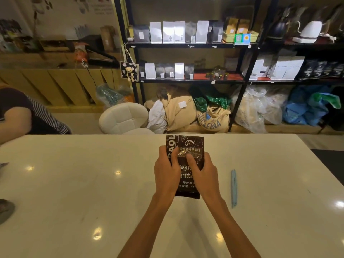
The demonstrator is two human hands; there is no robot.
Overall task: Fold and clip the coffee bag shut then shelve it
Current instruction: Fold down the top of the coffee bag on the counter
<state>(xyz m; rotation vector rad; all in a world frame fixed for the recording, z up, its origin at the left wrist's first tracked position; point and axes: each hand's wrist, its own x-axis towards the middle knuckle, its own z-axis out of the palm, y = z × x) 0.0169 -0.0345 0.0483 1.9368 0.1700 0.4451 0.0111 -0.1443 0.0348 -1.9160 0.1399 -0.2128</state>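
Left hand and right hand: both gripping the bag, one per side, thumbs on its front. Bag: dark, lying flat on the table. Clip: blue, right of bag, apart, untouched.

Both hands, left hand and right hand, clasp the coffee bag beside a blue clip.

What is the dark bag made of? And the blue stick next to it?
The coffee bag looks like glossy plastic or foil film: it crinkles and shines under the lights. The blue clip looks like smooth, matte hard plastic, straight and evenly coloured. Neither is certain from looks alone.
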